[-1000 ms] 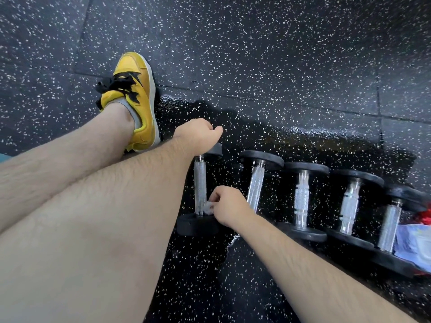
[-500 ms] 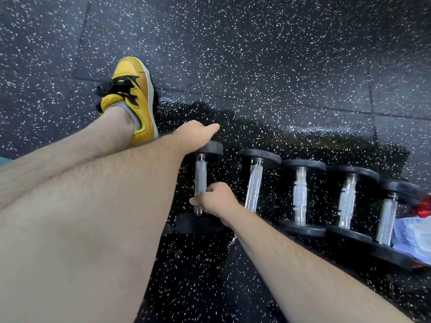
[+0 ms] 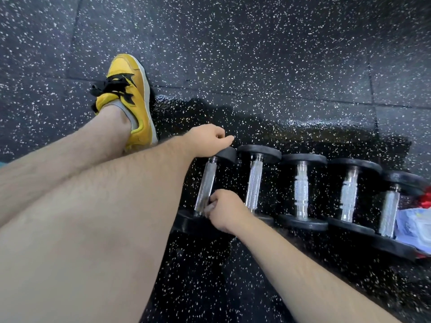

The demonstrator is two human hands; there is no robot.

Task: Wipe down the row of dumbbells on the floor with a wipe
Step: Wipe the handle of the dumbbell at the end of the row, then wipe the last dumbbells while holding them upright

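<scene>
Five dumbbells [image 3: 300, 190], likely heavy, rigid; right hand [image 3: 224, 210] fingers [image 3: 215, 199] clenched soft wipe [image 3: 208, 209] on leftmost handle [image 3: 206, 183]; left hand [image 3: 205, 141] rested on far head [image 3: 227, 155], grip hidden.

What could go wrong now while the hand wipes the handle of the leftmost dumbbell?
1. The leftmost dumbbell has round heads; if the left hand on its far head lets go, it may roll and pinch the right hand against the second dumbbell.
2. The wipe is bunched small, so parts of the handle may be missed.
</scene>
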